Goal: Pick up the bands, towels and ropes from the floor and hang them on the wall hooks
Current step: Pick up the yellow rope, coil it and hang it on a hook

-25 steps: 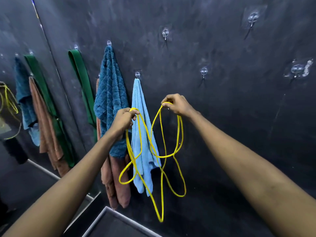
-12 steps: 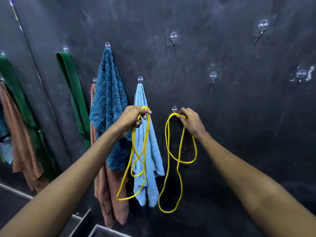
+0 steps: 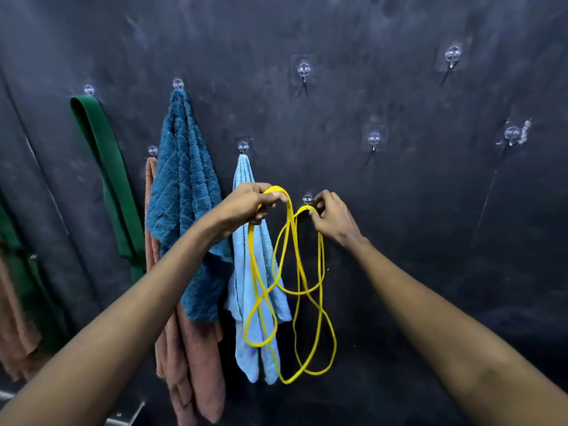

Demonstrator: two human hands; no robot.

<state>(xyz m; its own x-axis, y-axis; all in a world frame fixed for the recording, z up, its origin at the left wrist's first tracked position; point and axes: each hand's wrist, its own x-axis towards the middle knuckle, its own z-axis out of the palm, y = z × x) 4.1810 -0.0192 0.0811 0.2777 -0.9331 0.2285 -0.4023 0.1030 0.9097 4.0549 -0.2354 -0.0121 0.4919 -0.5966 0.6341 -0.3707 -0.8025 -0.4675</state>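
Note:
A thin yellow band (image 3: 319,305) hangs in long loops in front of the dark wall. My left hand (image 3: 246,207) grips one bunch of its loops just left of a clear wall hook (image 3: 307,198). My right hand (image 3: 333,218) pinches another loop right at that hook; the loop's top touches the hook. On hooks to the left hang a light blue towel (image 3: 242,272), a dark teal towel (image 3: 187,186), a brown towel (image 3: 196,364) and a green band (image 3: 104,167).
Bare clear hooks sit on the wall at upper centre (image 3: 303,70), upper right (image 3: 453,55), middle right (image 3: 374,139) and far right (image 3: 512,133). A mirror panel on the left reflects hanging cloth (image 3: 12,318).
My left hand has carried its bunch of yellow loops to the right, close to my right hand at the hook. The right hand stays at the hook.

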